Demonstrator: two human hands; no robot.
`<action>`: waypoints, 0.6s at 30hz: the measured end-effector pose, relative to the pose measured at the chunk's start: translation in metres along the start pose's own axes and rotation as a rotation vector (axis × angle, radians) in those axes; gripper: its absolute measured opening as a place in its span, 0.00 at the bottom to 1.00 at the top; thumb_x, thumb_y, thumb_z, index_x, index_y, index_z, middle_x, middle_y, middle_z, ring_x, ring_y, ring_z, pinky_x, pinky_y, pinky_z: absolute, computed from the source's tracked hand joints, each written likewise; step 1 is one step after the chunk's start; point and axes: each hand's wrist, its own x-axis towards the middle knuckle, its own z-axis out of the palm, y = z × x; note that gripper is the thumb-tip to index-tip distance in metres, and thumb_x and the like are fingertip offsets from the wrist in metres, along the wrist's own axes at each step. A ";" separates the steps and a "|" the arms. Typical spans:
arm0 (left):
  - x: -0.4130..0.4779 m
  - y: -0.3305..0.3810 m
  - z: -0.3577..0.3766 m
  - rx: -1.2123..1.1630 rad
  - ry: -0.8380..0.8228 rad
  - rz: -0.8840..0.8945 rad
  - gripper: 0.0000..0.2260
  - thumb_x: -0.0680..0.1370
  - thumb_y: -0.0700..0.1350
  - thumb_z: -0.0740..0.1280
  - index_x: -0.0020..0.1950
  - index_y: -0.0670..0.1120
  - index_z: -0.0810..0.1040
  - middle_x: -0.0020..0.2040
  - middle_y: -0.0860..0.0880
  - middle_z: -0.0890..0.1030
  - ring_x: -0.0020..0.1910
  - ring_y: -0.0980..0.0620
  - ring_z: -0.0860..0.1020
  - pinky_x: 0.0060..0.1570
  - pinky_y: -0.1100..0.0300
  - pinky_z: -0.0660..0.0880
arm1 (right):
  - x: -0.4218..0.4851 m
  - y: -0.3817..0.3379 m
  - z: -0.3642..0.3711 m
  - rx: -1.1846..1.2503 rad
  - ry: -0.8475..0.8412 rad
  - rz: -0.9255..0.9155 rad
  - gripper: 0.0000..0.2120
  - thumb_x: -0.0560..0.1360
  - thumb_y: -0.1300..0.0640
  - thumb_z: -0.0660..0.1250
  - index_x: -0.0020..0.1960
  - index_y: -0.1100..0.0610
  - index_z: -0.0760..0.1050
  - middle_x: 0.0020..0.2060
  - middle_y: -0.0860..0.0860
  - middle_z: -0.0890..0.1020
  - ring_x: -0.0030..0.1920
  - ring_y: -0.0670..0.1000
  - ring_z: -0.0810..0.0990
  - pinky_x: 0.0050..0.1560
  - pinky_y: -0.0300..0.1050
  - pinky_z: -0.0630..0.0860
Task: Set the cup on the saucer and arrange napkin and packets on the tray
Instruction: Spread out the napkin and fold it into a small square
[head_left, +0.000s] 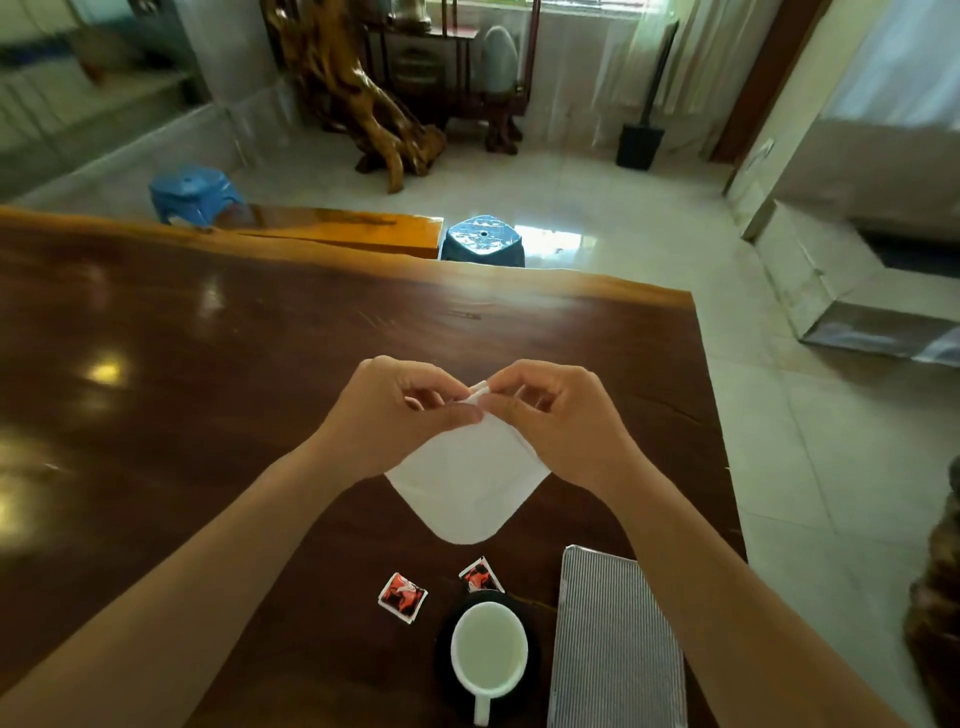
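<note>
My left hand and my right hand pinch the top corner of a white napkin, which hangs down above the wooden table. Below it, a white cup with pale liquid stands on a dark saucer. Two red-and-black packets lie on the table: one left of the cup, the other touching the saucer's far edge. A grey striped tray lies right of the cup, partly under my right forearm.
The table's right edge runs close beside the tray, with tiled floor beyond. Two blue stools and an orange wooden bench stand past the far edge. A carved root sculpture is farther back.
</note>
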 end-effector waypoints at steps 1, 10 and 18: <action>-0.003 0.007 -0.002 0.013 -0.013 0.014 0.04 0.73 0.46 0.76 0.47 0.52 0.85 0.38 0.63 0.82 0.37 0.59 0.82 0.33 0.70 0.76 | -0.005 -0.004 -0.003 0.011 -0.015 0.005 0.03 0.76 0.56 0.72 0.49 0.52 0.84 0.38 0.40 0.82 0.37 0.41 0.80 0.35 0.29 0.74; -0.020 0.054 -0.002 0.077 -0.139 0.130 0.06 0.74 0.45 0.75 0.50 0.47 0.85 0.42 0.54 0.85 0.42 0.55 0.85 0.39 0.67 0.80 | -0.041 -0.027 -0.025 0.073 -0.069 -0.023 0.01 0.78 0.55 0.70 0.49 0.53 0.80 0.39 0.44 0.84 0.36 0.43 0.81 0.36 0.31 0.74; -0.049 0.063 0.003 0.044 -0.327 -0.091 0.02 0.74 0.45 0.76 0.44 0.51 0.85 0.40 0.54 0.86 0.40 0.53 0.84 0.41 0.62 0.81 | -0.065 -0.023 -0.047 0.093 0.003 -0.011 0.09 0.79 0.62 0.68 0.52 0.49 0.79 0.41 0.43 0.81 0.42 0.43 0.79 0.43 0.29 0.73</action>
